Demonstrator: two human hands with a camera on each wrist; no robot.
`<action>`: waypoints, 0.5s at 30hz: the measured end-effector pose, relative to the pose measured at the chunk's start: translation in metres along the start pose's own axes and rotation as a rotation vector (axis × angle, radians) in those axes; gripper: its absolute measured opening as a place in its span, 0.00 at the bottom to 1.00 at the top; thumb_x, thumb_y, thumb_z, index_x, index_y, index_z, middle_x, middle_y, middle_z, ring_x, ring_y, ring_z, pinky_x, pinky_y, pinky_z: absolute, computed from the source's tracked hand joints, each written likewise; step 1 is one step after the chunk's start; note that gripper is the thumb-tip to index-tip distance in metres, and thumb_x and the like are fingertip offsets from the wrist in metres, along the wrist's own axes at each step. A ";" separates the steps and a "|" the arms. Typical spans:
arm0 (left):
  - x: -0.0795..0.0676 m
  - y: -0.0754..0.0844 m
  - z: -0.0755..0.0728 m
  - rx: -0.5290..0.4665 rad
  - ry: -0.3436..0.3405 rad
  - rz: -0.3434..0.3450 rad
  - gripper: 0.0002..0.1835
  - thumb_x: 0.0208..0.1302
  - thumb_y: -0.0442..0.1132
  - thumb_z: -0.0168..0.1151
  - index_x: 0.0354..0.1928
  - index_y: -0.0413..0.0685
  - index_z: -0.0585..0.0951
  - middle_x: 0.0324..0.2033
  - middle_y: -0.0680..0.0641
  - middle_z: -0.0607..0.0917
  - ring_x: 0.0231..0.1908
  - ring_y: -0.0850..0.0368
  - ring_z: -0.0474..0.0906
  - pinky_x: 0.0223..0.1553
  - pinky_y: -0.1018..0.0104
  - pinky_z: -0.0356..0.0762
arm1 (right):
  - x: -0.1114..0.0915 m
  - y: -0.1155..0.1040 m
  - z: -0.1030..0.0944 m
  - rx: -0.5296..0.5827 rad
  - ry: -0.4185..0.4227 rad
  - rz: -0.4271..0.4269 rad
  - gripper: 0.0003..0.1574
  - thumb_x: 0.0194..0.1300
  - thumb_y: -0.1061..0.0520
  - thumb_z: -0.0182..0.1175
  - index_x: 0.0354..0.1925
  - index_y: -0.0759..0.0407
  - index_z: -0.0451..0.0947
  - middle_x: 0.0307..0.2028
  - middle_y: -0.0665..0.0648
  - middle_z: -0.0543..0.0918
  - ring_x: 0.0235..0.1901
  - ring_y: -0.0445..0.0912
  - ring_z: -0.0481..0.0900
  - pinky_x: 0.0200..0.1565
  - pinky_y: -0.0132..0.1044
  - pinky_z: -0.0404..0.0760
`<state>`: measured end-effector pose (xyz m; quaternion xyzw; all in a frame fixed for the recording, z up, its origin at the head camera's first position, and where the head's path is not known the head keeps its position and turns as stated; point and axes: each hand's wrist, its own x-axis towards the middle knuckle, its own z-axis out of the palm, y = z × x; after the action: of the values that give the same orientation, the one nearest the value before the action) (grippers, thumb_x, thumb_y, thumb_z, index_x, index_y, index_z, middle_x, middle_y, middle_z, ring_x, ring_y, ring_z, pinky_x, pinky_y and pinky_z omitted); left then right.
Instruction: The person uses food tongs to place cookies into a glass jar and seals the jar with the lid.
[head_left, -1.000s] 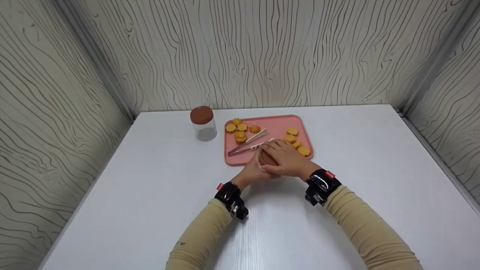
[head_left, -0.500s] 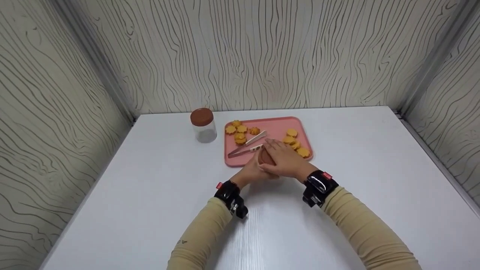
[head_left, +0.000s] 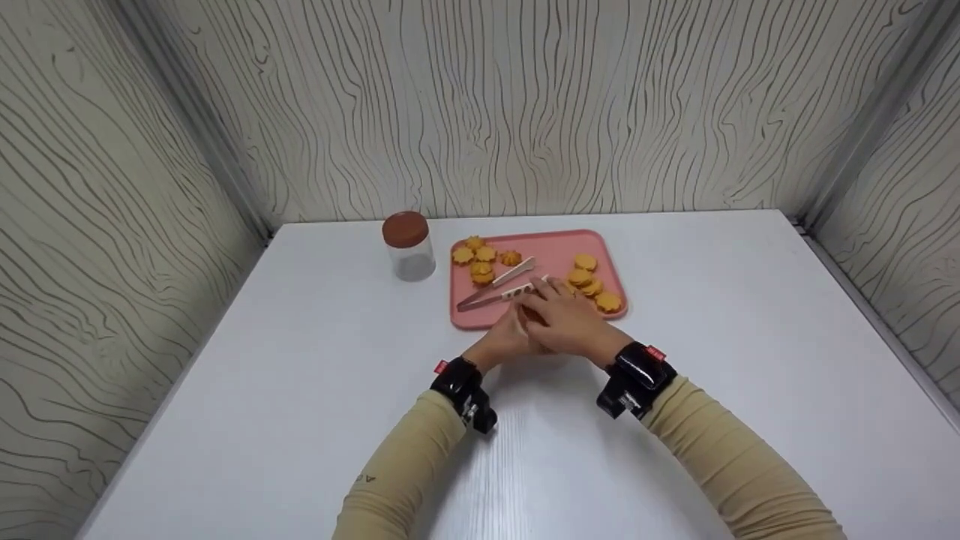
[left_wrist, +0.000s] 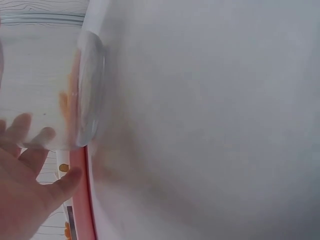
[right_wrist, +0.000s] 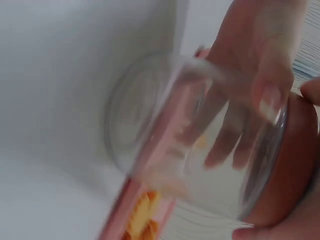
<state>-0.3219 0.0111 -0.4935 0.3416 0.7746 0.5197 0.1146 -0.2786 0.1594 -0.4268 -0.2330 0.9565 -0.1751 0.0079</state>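
Observation:
Near the front edge of the pink tray [head_left: 555, 246], my left hand [head_left: 504, 343] grips a clear jar [right_wrist: 215, 185] around its side, just below the lid. Its fingers show through the clear wall in the right wrist view. My right hand [head_left: 568, 322] grips the jar's reddish-brown lid [right_wrist: 295, 160] from above, fingers bent over it. From the head, the hands cover nearly all of the jar and lid. The lower part of the jar [left_wrist: 40, 75] shows in the left wrist view, its base close to the white table.
A second clear jar [head_left: 412, 262] with a brown lid stands upright left of the tray. On the tray lie tongs [head_left: 480, 298], flower-shaped cookies [head_left: 484, 255] at left and round yellow cookies [head_left: 585, 279] at right. A wood-patterned wall [head_left: 480, 112] rises behind the table.
My right hand has turned on the lid, its fingers going from flatter across the top to more bent around it. My left hand stays on the jar in about the same place.

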 end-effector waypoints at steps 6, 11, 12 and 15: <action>0.000 0.004 0.001 0.040 0.020 -0.034 0.54 0.50 0.39 0.76 0.74 0.44 0.53 0.70 0.47 0.62 0.67 0.59 0.60 0.66 0.68 0.58 | 0.011 0.000 0.011 0.063 0.136 0.047 0.33 0.68 0.37 0.54 0.59 0.58 0.73 0.63 0.65 0.71 0.65 0.61 0.63 0.63 0.61 0.60; 0.000 0.006 0.001 0.048 0.057 -0.093 0.60 0.49 0.42 0.77 0.76 0.45 0.45 0.74 0.46 0.54 0.70 0.58 0.53 0.69 0.67 0.52 | 0.013 -0.001 0.012 0.003 0.144 0.083 0.46 0.66 0.37 0.52 0.67 0.69 0.63 0.65 0.71 0.66 0.66 0.64 0.61 0.67 0.57 0.55; 0.000 0.005 0.001 0.053 0.055 -0.095 0.60 0.49 0.42 0.77 0.76 0.45 0.45 0.74 0.46 0.53 0.71 0.59 0.53 0.69 0.66 0.52 | 0.012 -0.001 0.012 -0.023 0.139 0.081 0.46 0.67 0.36 0.51 0.67 0.70 0.63 0.66 0.72 0.64 0.67 0.65 0.59 0.67 0.59 0.54; 0.000 0.004 0.001 0.077 0.047 -0.088 0.58 0.50 0.42 0.76 0.75 0.45 0.46 0.74 0.45 0.53 0.71 0.57 0.53 0.69 0.65 0.53 | 0.007 -0.003 0.012 -0.122 0.154 0.062 0.42 0.68 0.35 0.49 0.66 0.64 0.68 0.66 0.71 0.64 0.66 0.68 0.58 0.64 0.66 0.55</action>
<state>-0.3192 0.0129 -0.4905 0.2991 0.8108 0.4919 0.1056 -0.2827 0.1502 -0.4363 -0.1889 0.9700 -0.1337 -0.0746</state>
